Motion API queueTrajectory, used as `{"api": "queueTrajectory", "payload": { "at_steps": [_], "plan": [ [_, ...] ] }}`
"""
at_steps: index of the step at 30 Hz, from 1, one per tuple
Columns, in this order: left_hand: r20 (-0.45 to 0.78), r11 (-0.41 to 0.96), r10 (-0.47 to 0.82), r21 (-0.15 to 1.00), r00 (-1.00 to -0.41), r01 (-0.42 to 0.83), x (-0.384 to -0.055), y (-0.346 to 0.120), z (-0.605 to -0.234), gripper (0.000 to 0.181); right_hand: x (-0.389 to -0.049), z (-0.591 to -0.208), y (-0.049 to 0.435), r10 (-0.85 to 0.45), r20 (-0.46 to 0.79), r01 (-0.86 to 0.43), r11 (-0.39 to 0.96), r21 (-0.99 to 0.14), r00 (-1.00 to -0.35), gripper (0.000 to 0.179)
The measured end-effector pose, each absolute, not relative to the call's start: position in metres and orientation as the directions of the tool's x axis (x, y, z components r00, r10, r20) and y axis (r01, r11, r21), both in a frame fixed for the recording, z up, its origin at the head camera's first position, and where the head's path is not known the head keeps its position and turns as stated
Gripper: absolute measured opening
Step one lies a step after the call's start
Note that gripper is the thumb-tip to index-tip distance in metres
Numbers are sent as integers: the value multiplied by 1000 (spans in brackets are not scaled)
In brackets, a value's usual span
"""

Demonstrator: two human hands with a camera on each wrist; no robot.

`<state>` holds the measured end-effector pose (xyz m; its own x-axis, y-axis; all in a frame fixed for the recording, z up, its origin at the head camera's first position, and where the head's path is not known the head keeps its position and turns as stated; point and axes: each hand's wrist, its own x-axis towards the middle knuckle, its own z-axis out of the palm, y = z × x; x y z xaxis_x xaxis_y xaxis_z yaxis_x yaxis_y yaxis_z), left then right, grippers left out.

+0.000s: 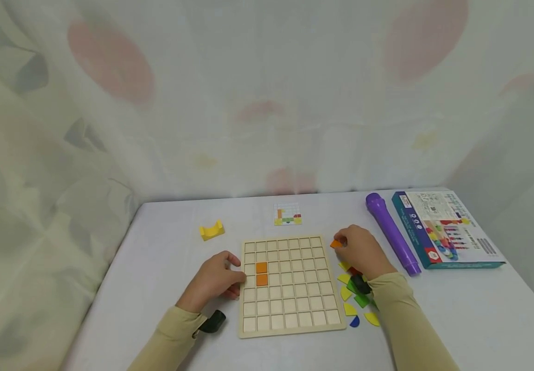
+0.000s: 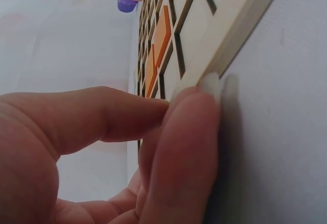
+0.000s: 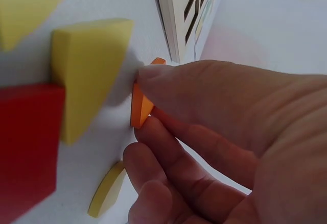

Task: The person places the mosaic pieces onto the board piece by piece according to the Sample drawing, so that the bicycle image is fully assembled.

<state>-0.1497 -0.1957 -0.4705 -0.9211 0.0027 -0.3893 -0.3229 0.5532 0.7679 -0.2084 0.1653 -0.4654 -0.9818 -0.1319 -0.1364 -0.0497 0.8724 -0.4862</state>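
A wooden grid board [image 1: 294, 288] lies on the table, two orange square tiles [image 1: 261, 273] set in neighbouring cells of one column near its left side. My left hand [image 1: 216, 275] holds the board's left edge; in the left wrist view the thumb and a finger [image 2: 191, 137] meet at its rim. Off the board's upper right corner, my right hand [image 1: 361, 250] pinches an orange piece [image 3: 140, 104] between thumb and fingers, close over the table. Beneath that wrist lie yellow pieces [image 1: 350, 309], green pieces [image 1: 361, 300], a red piece [image 3: 28, 152] and a blue half-round piece [image 1: 355, 321].
A small pattern card [image 1: 288, 214] with a coloured grid lies beyond the board. To its left stands a yellow curved block [image 1: 212, 230]. On the right are a purple tube with a wider end [image 1: 392, 232] and a printed toy box [image 1: 449, 229]. A fabric curtain [image 1: 267, 103] hangs behind the table.
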Motion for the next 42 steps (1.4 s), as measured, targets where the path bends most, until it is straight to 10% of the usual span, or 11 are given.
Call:
{"api": "queueTrajectory", "payload": {
  "at_steps": [42],
  "plan": [
    [-397,540,12,776,-918,-328,-151,-196,-471,35,-198,-460,164,-140,-203,-20,865,-501,-969,23]
  ]
}}
